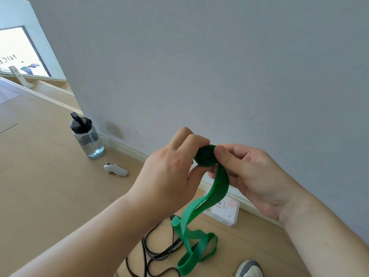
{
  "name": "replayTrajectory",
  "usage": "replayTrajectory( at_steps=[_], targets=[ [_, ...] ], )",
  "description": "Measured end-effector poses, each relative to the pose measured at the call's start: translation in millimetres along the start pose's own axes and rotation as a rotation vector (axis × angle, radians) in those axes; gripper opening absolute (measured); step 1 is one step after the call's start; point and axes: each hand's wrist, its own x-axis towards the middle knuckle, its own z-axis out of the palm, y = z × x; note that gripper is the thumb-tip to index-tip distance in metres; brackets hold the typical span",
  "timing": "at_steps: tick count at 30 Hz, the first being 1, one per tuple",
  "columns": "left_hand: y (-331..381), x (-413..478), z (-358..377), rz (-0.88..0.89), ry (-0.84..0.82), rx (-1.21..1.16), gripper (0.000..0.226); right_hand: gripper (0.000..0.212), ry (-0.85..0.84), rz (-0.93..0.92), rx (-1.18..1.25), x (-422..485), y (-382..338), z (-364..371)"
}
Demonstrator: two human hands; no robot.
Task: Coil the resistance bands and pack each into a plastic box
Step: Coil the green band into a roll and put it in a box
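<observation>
- The left hand (pixel 169 170) and right hand (pixel 253 176) pinch the coiled end of the green resistance band (pixel 206 157) from either side, fingers curled. The left fingertips are hidden behind the coil.
- Its loose tail hangs to the wooden floor (pixel 40 176), beside black loops (pixel 143 252) cut off below.
- The tail partly hides a white box (pixel 227 213); its contents cannot be told.
- A clear bottle (pixel 87 140) holds some water.

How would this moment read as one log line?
step: coiling | left hand: holds green band coil | right hand: pinches coil | loose tail: reaches floor | white box: on floor by wall
</observation>
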Motion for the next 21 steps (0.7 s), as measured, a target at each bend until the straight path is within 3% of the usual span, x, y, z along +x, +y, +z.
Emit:
replayTrajectory(
  at_steps=[7, 10, 13, 16, 21],
  targets=[
    [3, 1, 4, -0.05, 0.089, -0.051, 0.034, 0.045, -0.045, -0.004, 0.098, 1, 4, -2],
    [4, 0, 10, -0.076, 0.073, -0.122, 0.033, 0.04, -0.008, -0.037, 0.076, 1, 9, 0],
    [-1, 4, 11, -0.149, -0.06, -0.207, 0.034, 0.019, 0.096, -0.07, -0.102, 0, 13, 1],
    [-9, 5, 4, -0.153, -0.254, -0.249, 0.036, 0.014, 0.126, -0.058, -0.23, 0, 14, -5],
    [-13, 0, -3, 0.05, -0.333, -0.17, 0.059, 0.018, -0.07, -0.025, -0.383, -3, 5, -17]
  ],
)
